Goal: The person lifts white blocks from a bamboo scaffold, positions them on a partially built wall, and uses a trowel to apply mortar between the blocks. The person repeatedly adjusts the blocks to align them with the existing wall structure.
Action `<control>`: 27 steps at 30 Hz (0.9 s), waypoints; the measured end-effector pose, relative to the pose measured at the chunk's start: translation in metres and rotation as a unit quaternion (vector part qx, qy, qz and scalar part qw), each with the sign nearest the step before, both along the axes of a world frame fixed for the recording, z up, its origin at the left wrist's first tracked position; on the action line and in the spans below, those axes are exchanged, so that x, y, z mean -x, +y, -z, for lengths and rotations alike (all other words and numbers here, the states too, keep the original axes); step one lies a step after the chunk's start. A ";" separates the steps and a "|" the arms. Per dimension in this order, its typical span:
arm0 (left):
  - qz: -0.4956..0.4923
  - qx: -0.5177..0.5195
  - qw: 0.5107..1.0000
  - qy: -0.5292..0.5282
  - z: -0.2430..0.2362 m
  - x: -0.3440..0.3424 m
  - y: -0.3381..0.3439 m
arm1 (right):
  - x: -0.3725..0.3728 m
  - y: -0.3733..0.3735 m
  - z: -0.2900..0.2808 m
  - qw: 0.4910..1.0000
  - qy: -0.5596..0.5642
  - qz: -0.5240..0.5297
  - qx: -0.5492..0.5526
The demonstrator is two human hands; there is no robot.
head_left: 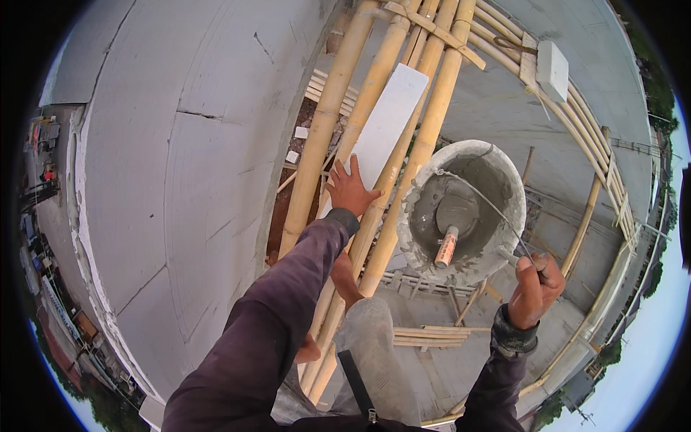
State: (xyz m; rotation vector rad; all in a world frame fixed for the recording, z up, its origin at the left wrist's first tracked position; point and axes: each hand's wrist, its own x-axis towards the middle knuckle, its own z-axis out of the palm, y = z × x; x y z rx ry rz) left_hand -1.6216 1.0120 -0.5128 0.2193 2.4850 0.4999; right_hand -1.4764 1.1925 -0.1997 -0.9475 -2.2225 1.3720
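Observation:
My left hand (350,186) lies with fingers spread on the near end of a long white block (385,129), which rests along the bamboo poles. To the right is a round bucket (464,275) crusted with grey mortar, its mouth facing up toward me. Wet mortar (471,165) coats its inside, and a trowel (447,247) with an orange handle lies in it, its round blade smeared grey. My right hand (534,284) is closed at the bucket's right rim, around the end of its thin wire handle (489,203). The fingers partly hide the grip there.
Bamboo poles (338,108) form a narrow walkway under my bare feet (344,281), with gaps between them. A grey block wall (209,144) rises close on the left. Another white block (552,70) sits on bamboo rails at upper right. A lower level shows far below.

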 end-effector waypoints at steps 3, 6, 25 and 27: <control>0.011 0.004 0.997 0.081 0.044 0.013 0.033 | 0.000 0.011 0.049 0.995 0.078 0.051 0.027; 0.029 -0.036 0.993 0.110 0.072 0.022 0.043 | -0.004 0.011 0.090 0.981 0.136 0.109 0.081; -0.087 -0.624 0.750 -0.198 -0.081 0.088 -0.158 | 0.023 -0.021 0.149 0.958 0.249 0.035 0.137; -0.050 -0.588 0.794 -0.145 -0.137 0.081 -0.168 | 0.024 -0.017 0.153 0.968 0.201 0.046 0.141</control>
